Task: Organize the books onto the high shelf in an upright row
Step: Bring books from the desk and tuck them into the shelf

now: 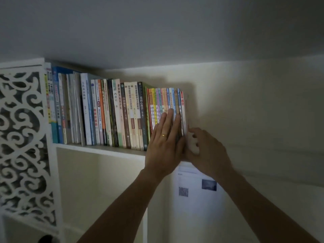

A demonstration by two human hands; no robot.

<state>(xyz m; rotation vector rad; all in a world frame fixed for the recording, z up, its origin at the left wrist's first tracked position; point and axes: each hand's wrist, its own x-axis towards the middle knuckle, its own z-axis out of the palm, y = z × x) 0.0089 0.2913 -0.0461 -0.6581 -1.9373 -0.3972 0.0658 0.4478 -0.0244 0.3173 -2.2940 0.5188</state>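
Books (112, 111) stand in one upright row on the high shelf (98, 149), spines outward, running from the carved side panel at 9 o'clock to the shelf's open end near centre. The tall volumes sit at the 9 o'clock end; a run of thin bright-spined books (158, 100) closes the row. The last book (182, 109), red-topped, stands at the very end.

The left hand (164, 137) lies flat against the thin spines, fingers straight and together, a ring (164, 135) on one finger. The right hand (208, 151) sits at 3 o'clock of the left, touching it, with fingers curled about a small white object (192, 144) at the foot of the last book. What that object is I cannot tell.

The carved white fretwork panel (22, 137) fills the 9 o'clock side. A printed sheet (196, 188) with small pictures hangs on the wall (263, 111) at 6 o'clock of the hands. The ceiling (157, 28) spans 12 o'clock.
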